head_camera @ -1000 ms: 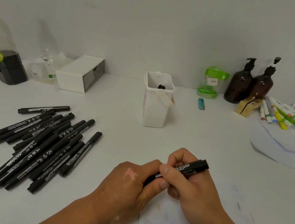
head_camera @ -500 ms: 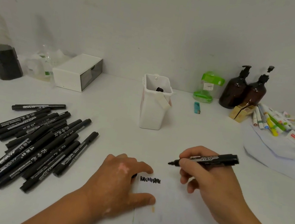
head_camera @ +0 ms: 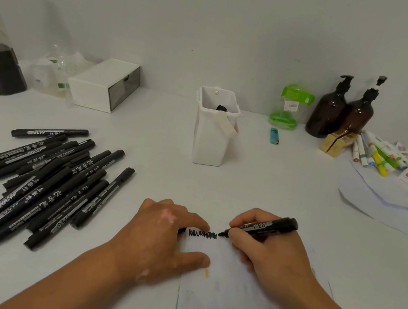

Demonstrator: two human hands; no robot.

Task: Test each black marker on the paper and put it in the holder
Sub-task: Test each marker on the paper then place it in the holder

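Our right hand (head_camera: 271, 256) grips the marker (head_camera: 266, 226), tip at eight o'clock on the paper (head_camera: 239, 308), tail at two. Our left hand (head_camera: 159, 238) presses the paper flat, fingers loose. The holder (head_camera: 210, 144) stands at eleven o'clock from the marker.

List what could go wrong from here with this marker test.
1. The left hand rests with its fingertips right beside the scribble on the paper; sliding them could smear the ink.
2. The marker in the right hand is uncapped; dropped into the holder like that, it would likely dry out or stain.
3. The pile of markers lies close on the left; setting this one down there could mix it in.
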